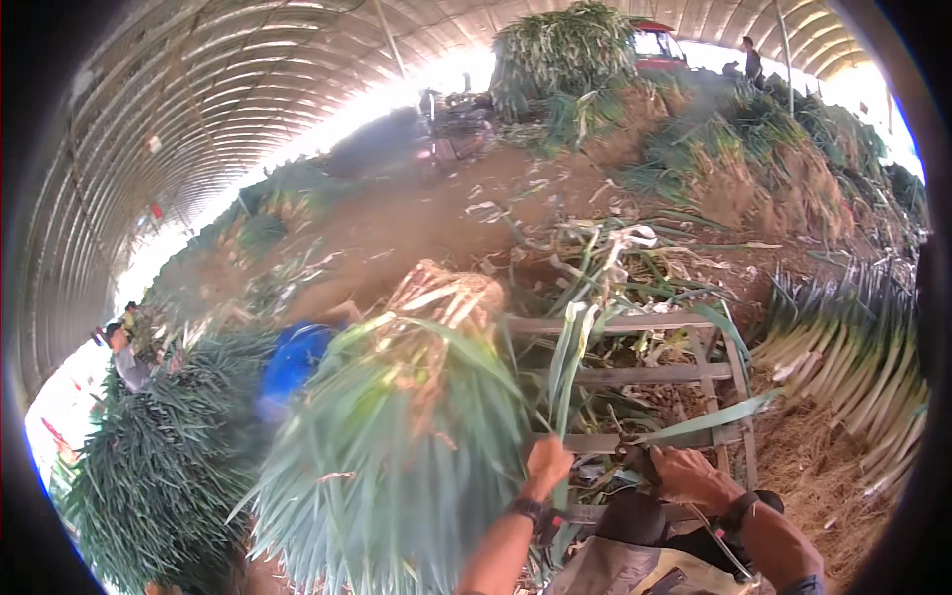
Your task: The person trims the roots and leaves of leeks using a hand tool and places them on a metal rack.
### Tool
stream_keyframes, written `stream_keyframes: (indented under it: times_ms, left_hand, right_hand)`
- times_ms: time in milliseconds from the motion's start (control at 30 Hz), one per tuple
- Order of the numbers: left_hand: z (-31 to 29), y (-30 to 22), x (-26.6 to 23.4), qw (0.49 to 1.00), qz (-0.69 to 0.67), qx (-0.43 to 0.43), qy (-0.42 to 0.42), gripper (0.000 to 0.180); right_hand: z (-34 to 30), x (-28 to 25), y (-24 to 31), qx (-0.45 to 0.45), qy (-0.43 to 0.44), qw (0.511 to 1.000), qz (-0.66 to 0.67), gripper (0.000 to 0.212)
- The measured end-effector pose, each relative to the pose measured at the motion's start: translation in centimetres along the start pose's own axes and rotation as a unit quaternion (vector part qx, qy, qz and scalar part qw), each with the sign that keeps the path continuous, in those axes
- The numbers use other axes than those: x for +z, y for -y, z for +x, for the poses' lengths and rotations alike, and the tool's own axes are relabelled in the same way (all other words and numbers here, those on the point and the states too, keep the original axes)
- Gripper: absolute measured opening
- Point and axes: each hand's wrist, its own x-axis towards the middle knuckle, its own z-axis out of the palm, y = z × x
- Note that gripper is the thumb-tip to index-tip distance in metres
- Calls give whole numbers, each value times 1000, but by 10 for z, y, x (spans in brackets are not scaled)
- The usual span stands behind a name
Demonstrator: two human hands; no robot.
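My left hand (547,466) is closed at the lower end of long green onion leaves (569,372) that rise in front of it over a wooden rack. My right hand (699,476) is also closed, at the rack's near end. A dark, small thing sits at its fingertips, too unclear to name. Just above those fingers a broad green leaf (709,420) stretches to the right; whether they grip it cannot be told. Beside my left arm stands a large heap of green onions (397,466), with pale roots on top.
The slatted wooden rack (640,375) has loose leaves on and under it. Cleaned green onions (853,367) lie in a row at right. At left are a blue object (296,362), another onion pile (174,466) and a person (129,362). More piles and a red vehicle (656,46) stand far back.
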Motion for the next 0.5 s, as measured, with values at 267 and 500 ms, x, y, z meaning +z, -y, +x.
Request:
stream_keyframes:
  times_ms: [267, 500]
  left_hand:
    - [39, -76, -136, 900, -379, 169, -134, 85]
    - [-1, 56, -167, 986, -79, -21, -142, 66]
  right_hand:
    - [38, -89, 16, 74, -136, 927, 343, 57]
    - [-10, -64, 9, 80, -80, 896, 429, 62]
